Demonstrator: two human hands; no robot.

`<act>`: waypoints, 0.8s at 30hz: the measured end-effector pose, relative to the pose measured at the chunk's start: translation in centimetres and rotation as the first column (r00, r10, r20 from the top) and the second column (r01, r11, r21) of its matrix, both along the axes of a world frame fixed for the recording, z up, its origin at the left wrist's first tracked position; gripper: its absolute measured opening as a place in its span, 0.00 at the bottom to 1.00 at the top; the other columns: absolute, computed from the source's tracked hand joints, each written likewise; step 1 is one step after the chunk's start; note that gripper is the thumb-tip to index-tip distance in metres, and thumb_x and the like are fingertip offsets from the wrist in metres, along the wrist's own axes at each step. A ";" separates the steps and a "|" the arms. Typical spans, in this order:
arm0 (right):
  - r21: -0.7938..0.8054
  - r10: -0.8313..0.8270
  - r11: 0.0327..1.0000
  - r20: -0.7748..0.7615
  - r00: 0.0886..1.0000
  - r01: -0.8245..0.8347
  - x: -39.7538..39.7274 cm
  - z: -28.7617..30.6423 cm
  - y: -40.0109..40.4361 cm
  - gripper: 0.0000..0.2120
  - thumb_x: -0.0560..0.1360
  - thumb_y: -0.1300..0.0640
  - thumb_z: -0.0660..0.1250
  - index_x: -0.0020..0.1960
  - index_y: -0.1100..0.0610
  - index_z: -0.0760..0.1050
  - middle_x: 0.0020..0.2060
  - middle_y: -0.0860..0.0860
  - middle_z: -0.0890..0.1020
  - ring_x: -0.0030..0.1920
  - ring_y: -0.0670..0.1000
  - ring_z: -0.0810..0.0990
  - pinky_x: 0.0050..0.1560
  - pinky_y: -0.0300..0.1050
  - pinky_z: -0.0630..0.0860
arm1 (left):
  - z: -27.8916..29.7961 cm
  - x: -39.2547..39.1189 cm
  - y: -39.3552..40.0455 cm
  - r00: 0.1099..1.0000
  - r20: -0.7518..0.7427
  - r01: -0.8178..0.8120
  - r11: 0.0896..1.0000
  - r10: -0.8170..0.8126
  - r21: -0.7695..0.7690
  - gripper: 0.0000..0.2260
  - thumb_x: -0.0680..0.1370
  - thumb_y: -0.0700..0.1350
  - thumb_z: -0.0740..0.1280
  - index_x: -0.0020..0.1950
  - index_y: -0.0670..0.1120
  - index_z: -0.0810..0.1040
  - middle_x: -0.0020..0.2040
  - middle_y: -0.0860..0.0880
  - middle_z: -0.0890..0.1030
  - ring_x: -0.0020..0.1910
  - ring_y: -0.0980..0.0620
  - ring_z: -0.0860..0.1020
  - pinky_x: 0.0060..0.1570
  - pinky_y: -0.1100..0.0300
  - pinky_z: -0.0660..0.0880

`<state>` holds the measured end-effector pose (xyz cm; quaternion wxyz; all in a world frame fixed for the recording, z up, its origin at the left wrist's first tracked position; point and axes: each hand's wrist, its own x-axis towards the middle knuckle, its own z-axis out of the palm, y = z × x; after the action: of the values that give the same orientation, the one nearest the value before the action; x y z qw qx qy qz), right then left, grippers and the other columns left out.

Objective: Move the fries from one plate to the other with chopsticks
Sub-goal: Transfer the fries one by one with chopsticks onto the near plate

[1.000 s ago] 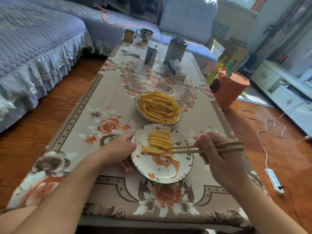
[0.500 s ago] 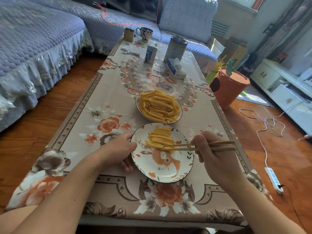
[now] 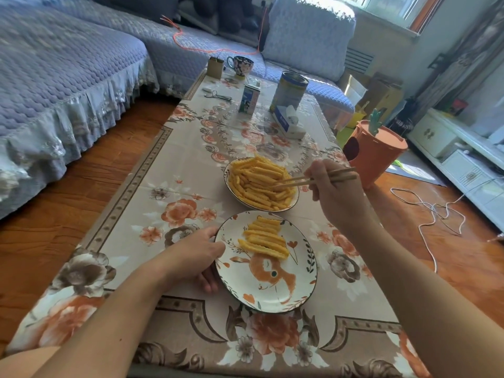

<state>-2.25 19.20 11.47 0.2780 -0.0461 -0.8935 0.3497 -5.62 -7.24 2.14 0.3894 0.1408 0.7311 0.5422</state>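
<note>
Two plates stand on the flowered table. The far plate is heaped with crinkle-cut fries. The near plate, painted with an orange animal, carries a small row of fries in its upper half. My right hand grips a pair of wooden chopsticks; their tips reach into the right side of the far heap. My left hand holds the near plate by its left rim, thumb on top and fingers under the edge.
At the table's far end stand a tin can, a tissue box, a milk carton, a mug and scissors. An orange bin stands right of the table, a white cable lies on the floor, sofas sit left and behind.
My right hand has moved the chopsticks away from the near plate to the far heap. The fry it held now lies on the near plate. My left hand stayed on the rim.
</note>
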 end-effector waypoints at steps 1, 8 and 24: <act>0.016 -0.006 1.000 -0.019 1.000 0.006 -0.5 -0.1 -0.1 0.17 0.85 0.53 0.59 0.45 0.58 0.80 0.29 0.48 0.77 0.28 0.49 0.75 0.30 0.47 0.71 | 0.0 -0.1 0.0 1.000 0.001 0.002 1.000 -0.002 -0.001 0.18 0.82 0.39 0.54 0.68 0.56 0.70 0.43 0.42 0.87 0.32 0.40 0.83 0.28 0.54 0.80; 0.121 -0.001 0.993 -0.002 1.000 0.002 -2.3 -1.0 0.1 0.26 0.82 0.39 0.54 0.44 0.59 0.78 0.29 0.44 0.76 0.29 0.46 0.75 0.32 0.46 0.71 | 0.0 -0.3 0.0 1.000 0.016 0.009 1.000 -0.009 -0.004 0.17 0.83 0.40 0.55 0.69 0.55 0.69 0.44 0.41 0.87 0.32 0.41 0.83 0.28 0.54 0.80; -0.363 0.113 0.928 0.079 0.990 -0.077 10.1 0.7 -2.0 0.23 0.84 0.49 0.54 0.39 0.58 0.80 0.27 0.58 0.76 0.25 0.53 0.72 0.25 0.41 0.68 | 0.1 0.1 0.3 1.000 -0.002 -0.013 1.000 0.013 -0.010 0.18 0.82 0.38 0.55 0.67 0.54 0.71 0.42 0.41 0.87 0.30 0.41 0.82 0.26 0.55 0.79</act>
<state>7.82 17.20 12.21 0.2032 -0.0701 -0.8282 0.5175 -5.56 -6.92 2.21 0.3859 0.1346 0.7351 0.5410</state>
